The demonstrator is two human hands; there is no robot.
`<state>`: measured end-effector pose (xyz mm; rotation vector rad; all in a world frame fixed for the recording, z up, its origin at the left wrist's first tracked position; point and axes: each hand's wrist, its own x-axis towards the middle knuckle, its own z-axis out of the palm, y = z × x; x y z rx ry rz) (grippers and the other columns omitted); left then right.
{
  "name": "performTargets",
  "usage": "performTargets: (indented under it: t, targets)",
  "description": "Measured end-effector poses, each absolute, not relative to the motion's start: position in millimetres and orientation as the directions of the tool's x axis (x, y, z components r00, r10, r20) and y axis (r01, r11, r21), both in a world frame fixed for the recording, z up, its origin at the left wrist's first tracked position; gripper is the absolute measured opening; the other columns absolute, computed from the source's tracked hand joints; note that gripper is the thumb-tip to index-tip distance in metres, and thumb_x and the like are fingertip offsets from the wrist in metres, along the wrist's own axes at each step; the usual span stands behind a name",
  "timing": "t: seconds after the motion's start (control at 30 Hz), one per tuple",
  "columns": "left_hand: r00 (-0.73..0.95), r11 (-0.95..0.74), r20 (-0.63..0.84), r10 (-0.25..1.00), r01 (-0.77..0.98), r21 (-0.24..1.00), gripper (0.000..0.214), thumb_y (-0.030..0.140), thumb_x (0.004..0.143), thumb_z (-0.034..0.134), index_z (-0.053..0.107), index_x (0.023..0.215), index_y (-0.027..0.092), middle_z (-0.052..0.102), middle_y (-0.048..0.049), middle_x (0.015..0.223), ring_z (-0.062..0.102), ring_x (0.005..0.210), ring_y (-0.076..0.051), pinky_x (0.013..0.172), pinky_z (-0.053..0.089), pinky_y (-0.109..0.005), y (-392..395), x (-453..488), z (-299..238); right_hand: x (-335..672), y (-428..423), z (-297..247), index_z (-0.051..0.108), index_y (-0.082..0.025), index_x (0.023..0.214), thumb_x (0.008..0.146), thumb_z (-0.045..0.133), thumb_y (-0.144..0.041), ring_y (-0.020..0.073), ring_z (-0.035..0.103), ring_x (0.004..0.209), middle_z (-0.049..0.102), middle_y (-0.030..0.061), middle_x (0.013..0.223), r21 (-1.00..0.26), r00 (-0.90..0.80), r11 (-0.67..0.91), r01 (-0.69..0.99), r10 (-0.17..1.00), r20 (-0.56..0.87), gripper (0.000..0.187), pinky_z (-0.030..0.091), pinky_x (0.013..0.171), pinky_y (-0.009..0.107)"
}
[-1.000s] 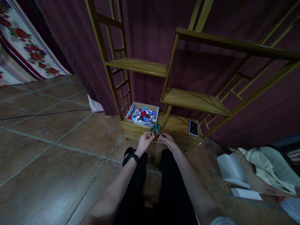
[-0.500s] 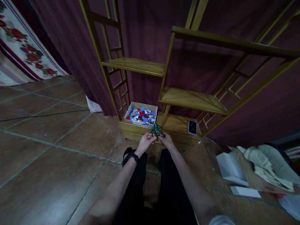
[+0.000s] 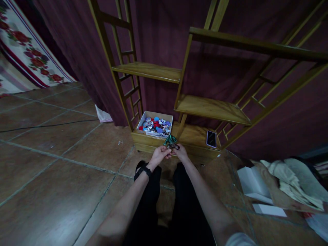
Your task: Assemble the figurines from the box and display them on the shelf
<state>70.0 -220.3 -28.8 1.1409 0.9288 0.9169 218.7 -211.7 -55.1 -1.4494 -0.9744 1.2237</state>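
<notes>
Between my two hands is a small dark green and brown figurine-like piece (image 3: 170,140), its exact kind too small to make out. My left hand (image 3: 160,153) pinches its lower left side, and my right hand (image 3: 181,151) grips the lower right. The fingertips of both hands nearly meet beneath it. Just beyond, on the low base of a wooden shelf unit (image 3: 148,139), stands an open white box (image 3: 170,119) full of small red, blue, purple and white pieces.
A phone (image 3: 211,139) lies on the base to the right. Wooden shelves (image 3: 212,108) rise above it in front of a maroon curtain (image 3: 159,34). At right on the tiled floor are white boxes (image 3: 253,184) and a heap of cloth (image 3: 292,181). A black cable (image 3: 51,125) crosses the left.
The view has shifted very slightly. Both hands keep their hold on the green and brown piece in nearly the same spot.
</notes>
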Motion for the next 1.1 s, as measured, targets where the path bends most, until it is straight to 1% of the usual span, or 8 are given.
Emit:
performTargets:
  t: [0.17,0.27,0.4,0.47,0.63,0.8,0.97,1.1]
  targets:
    - [0.331,0.167,-0.121,0.936,-0.112,0.98,0.033,0.039,0.063,0.07,0.054,0.074,0.012,0.065,-0.0043,0.064,0.062,0.053,-0.012,0.045,0.044,-0.019,-218,71,-32,217,-210,-57,0.05,-0.02,0.081,0.058,0.058,-0.018,0.0114,0.059,0.054,0.058,-0.0063,0.062,-0.966,0.168,-0.243,-0.091,0.952,-0.255,0.025,0.052,0.061,0.027]
    - [0.325,0.163,-0.124,0.938,-0.096,0.982,0.032,0.037,0.063,0.07,0.054,0.075,0.012,0.065,-0.0041,0.063,0.061,0.052,-0.011,0.044,0.042,-0.018,-216,70,-34,217,-211,-55,0.05,-0.02,0.084,0.057,0.06,-0.019,0.0103,0.059,0.053,0.059,-0.0063,0.067,-0.965,0.164,-0.234,-0.119,0.954,-0.252,0.029,0.053,0.061,0.027]
    - [0.298,0.139,-0.107,0.949,-0.086,0.987,0.033,0.038,0.062,0.07,0.054,0.075,0.013,0.063,-0.0022,0.061,0.059,0.05,-0.011,0.043,0.042,-0.018,-214,68,-39,218,-214,-48,0.054,-0.02,0.086,0.057,0.067,-0.027,0.0121,0.062,0.062,0.064,-0.0024,0.079,-0.968,0.116,-0.235,-0.091,0.963,-0.244,0.032,0.053,0.064,0.027]
    - [0.29,0.131,-0.102,0.951,-0.081,0.988,0.034,0.039,0.061,0.071,0.054,0.076,0.013,0.062,-0.0015,0.06,0.059,0.049,-0.01,0.044,0.043,-0.019,-214,68,-41,218,-215,-46,0.057,-0.019,0.086,0.06,0.067,-0.033,0.0134,0.063,0.066,0.065,-0.0005,0.079,-0.97,0.081,-0.233,-0.073,0.968,-0.239,0.032,0.053,0.065,0.027]
    - [0.269,0.131,-0.1,0.958,-0.101,0.986,0.035,0.038,0.059,0.072,0.052,0.074,0.014,0.059,0.0015,0.057,0.058,0.05,-0.01,0.048,0.047,-0.021,-215,70,-40,217,-216,-44,0.059,-0.017,0.081,0.063,0.065,-0.043,0.0125,0.062,0.061,0.065,0.0006,0.071,-0.974,0.102,-0.208,-0.088,0.971,-0.216,0.032,0.052,0.06,0.026]
    - [0.261,0.09,-0.064,0.963,-0.09,0.992,0.033,0.035,0.059,0.071,0.046,0.07,0.016,0.055,0.0035,0.055,0.057,0.052,-0.011,0.051,0.047,-0.023,-218,70,-35,216,-217,-45,0.058,-0.016,0.076,0.059,0.069,-0.039,0.0122,0.062,0.062,0.064,0.0014,0.074,-0.969,0.121,-0.19,-0.16,0.97,-0.21,0.03,0.053,0.058,0.025]
    - [0.236,-0.024,0.016,0.972,0.033,0.999,0.03,0.036,0.061,0.068,0.046,0.07,0.018,0.048,0.007,0.05,0.05,0.049,-0.01,0.05,0.041,-0.022,-219,65,-31,217,-216,-46,0.058,-0.017,0.075,0.057,0.072,-0.031,0.012,0.062,0.067,0.064,0.002,0.081,-0.963,0.177,-0.188,-0.192,0.959,-0.223,0.026,0.053,0.057,0.022]
    - [0.191,-0.13,0.097,0.977,0.166,0.978,0.026,0.038,0.065,0.064,0.047,0.065,0.018,0.046,0.0061,0.05,0.046,0.049,-0.009,0.05,0.036,-0.021,-220,61,-29,218,-215,-47,0.058,-0.017,0.074,0.058,0.071,-0.032,0.0121,0.061,0.068,0.063,0.0024,0.082,-0.963,0.172,-0.206,-0.172,0.957,-0.235,0.026,0.053,0.058,0.022]
